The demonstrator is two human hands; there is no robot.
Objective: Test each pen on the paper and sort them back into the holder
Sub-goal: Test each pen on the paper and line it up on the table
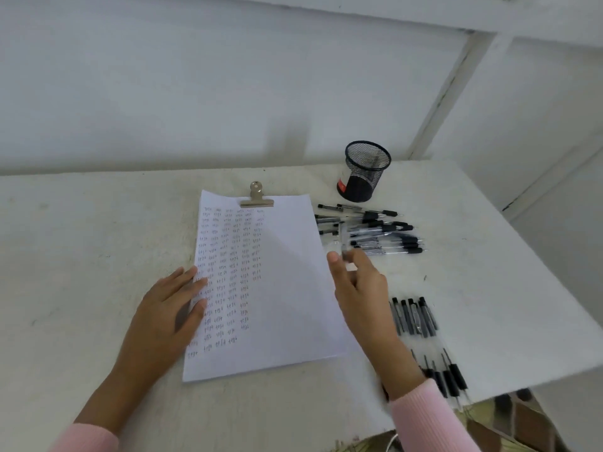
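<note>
Paper (277,288) (scribbles unreadable) lies under the flat left hand (169,308); right hand (359,288) blurred, grip unclear.

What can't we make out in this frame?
Head view:
right hand: motion-blurred; cannot tell if it pinches a pen.
paper marks: too small to read.
holder: dark mesh hides its bottom.
near pens: partly behind the right forearm.
left hand covers the paper's left edge.
</note>
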